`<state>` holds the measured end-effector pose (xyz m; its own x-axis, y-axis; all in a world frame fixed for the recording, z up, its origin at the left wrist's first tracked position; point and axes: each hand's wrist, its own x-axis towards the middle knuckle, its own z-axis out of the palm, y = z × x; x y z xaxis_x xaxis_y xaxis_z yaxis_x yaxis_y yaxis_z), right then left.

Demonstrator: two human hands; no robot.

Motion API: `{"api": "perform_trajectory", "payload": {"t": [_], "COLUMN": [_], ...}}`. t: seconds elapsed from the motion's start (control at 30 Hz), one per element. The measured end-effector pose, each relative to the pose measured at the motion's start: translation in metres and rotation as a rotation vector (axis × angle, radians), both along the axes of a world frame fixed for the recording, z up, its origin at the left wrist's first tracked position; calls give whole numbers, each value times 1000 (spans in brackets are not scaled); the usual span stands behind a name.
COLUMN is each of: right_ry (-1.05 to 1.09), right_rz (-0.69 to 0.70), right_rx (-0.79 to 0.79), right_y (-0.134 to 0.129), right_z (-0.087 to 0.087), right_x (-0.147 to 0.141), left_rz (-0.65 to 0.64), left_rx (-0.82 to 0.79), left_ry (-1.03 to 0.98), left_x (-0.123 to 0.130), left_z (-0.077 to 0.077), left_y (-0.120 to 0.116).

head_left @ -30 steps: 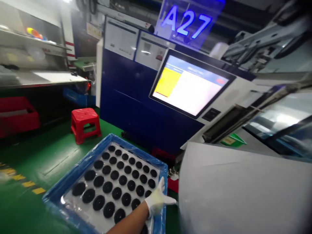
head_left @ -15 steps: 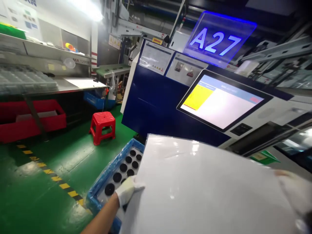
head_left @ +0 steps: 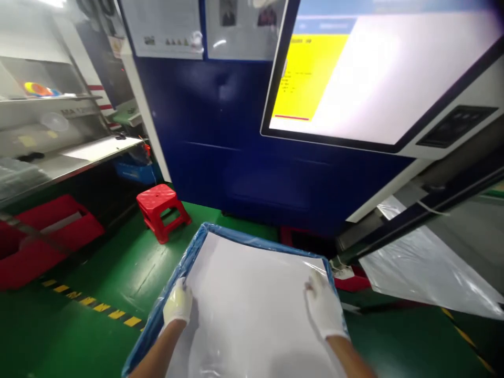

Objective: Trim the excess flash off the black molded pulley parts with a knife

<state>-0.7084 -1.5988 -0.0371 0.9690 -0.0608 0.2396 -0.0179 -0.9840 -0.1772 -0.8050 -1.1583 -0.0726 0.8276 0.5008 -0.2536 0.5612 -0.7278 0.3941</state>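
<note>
The left hand (head_left: 177, 307) wears a thin, close-fitting white glove (head_left: 179, 301) with a pale yellowish cast across its back. Right of that glove, the right hand (head_left: 325, 310) wears another plain white glove (head_left: 326, 318), blurred toward its fingertips. Below the left glove, the forearm (head_left: 162, 349) is bare.
</note>
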Motion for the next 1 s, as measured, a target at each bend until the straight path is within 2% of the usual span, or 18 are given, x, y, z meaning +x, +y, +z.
{"api": "perform_trajectory", "payload": {"t": [0.1, 0.17, 0.23, 0.33, 0.43, 0.5, 0.57, 0.63, 0.7, 0.77, 0.87, 0.93, 1.0], "right_ry": [8, 7, 23, 81, 154, 196, 231, 255, 262, 255, 263, 291, 336], "right_rz": [108, 118, 134, 174, 176, 159, 156, 182, 239, 330, 512, 588, 608], "right_rx": [-56, -85, -111, -142, -158, -162, -160, -145, -112, -58, 28, 58, 51], "right_y": [18, 25, 30, 40, 49, 52, 52, 54, 67, 101, 190, 255, 306], "right_z": [-36, -55, -72, -95, -112, -115, -109, -96, -81, -68, -58, -56, -60], "right_x": [-32, -36, -30, -17, -12, -13, -14, -8, 10, 39, 77, 86, 86], "left_rz": [-186, -367, -479, -478, -467, -475, -481, -484, -487, -491, -475, -453, -475], "left_rx": [78, 132, 187, 219, 221, 213, 198, 187, 176, 144, 29, -51, -100], "left_ry": [-113, -194, -240, -220, -181, -164, -152, -143, -145, -165, -171, -125, -82], "left_x": [1, 16, 36, 62, 71, 72, 70, 66, 53, 31, -14, -43, -68], "left_z": [1, -4, -16, -44, -70, -80, -81, -74, -61, -49, -38, -35, -34], "left_y": [-31, -50, -62, -59, -46, -40, -39, -37, -32, -20, 5, 23, 46]}}
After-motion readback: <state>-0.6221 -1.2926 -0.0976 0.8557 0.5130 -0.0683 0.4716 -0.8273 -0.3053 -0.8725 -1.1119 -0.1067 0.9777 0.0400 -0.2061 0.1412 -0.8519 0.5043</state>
